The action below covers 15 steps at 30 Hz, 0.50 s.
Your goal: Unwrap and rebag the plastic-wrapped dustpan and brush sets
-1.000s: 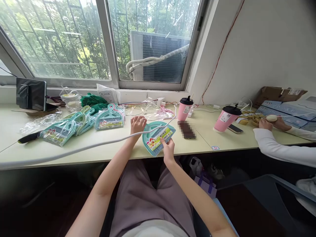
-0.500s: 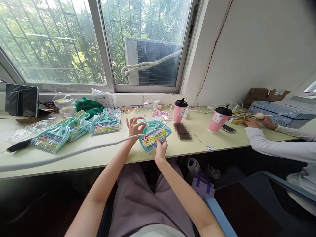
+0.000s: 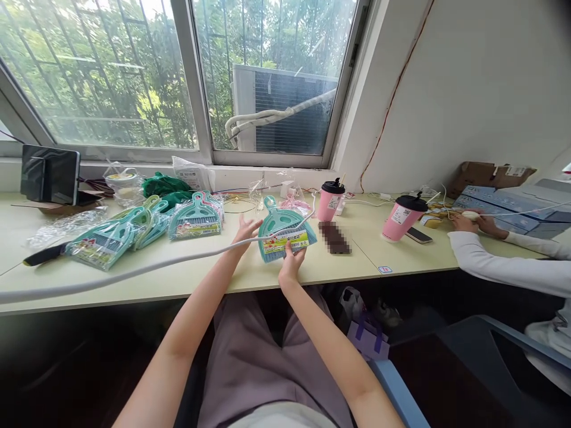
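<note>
A turquoise dustpan-and-brush set [image 3: 276,223] with a yellow printed label stands tilted up over the table edge in front of me. My right hand [image 3: 291,264] grips its lower edge, thumb on the label. Just left of it is my left hand [image 3: 246,230], fingers apart; whether a fingertip touches the dustpan's edge I cannot tell. A white cable [image 3: 191,260] crosses in front of my left wrist and the set. Farther left lie several bagged dustpan sets [image 3: 196,219], turquoise and green, beside a black-handled tool [image 3: 44,254] whose far end is hidden.
Two pink cups [image 3: 328,205] with black lids stand to the right, near a blurred dark object [image 3: 335,238] and a phone [image 3: 419,235]. A tablet [image 3: 51,175] stands far left. A co-worker's hands [image 3: 466,223] are at the far right by blue boxes [image 3: 504,208].
The dustpan set has turned more upright, its handle now pointing up. My left hand has let go of the handle and dropped beside the set. The view has shifted slightly.
</note>
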Each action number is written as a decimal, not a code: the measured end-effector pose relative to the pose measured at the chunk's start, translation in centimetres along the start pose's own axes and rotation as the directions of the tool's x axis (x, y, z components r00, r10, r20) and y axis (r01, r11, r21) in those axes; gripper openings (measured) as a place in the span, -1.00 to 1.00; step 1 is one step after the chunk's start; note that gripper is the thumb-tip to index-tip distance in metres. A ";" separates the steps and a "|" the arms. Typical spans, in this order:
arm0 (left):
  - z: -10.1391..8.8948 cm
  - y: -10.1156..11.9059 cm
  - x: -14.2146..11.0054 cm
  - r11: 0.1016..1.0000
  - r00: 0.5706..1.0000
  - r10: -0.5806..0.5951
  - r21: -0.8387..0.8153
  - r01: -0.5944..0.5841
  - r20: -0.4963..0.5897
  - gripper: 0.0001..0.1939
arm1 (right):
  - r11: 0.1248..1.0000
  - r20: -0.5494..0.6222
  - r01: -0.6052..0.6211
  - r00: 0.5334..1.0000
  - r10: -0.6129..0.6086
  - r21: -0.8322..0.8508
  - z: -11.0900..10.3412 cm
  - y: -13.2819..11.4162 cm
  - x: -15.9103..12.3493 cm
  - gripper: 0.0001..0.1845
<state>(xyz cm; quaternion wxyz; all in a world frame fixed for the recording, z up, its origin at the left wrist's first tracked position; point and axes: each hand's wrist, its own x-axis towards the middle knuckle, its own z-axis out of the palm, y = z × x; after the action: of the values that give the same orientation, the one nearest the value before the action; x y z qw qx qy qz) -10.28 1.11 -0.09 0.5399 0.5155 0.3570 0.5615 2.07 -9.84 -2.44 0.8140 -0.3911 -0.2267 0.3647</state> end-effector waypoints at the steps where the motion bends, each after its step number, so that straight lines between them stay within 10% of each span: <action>1: 0.0 0.0 0.1 0.996 0.995 -0.056 -0.071 0.062 0.082 -0.01 | 1.000 0.000 0.004 1.000 -0.004 0.006 0.1 -0.1 0.0 -0.25; 6: 0.0 0.0 0.1 0.986 0.976 -0.002 -0.163 0.038 0.218 -0.46 | 0.998 0.013 -0.001 1.000 0.001 0.060 0.1 -0.5 0.2 -0.27; 15: 0.5 -0.1 -0.1 0.978 0.963 0.158 0.097 -0.182 0.221 -0.26 | 0.995 -0.005 -0.034 0.999 0.035 0.090 -0.4 -0.9 0.5 -0.36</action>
<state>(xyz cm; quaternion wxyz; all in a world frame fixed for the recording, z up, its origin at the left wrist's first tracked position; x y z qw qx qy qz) -9.75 0.99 -0.05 0.4937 0.6317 0.2839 0.5260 2.99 -10.04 -1.93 0.8251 -0.3593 -0.2005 0.3873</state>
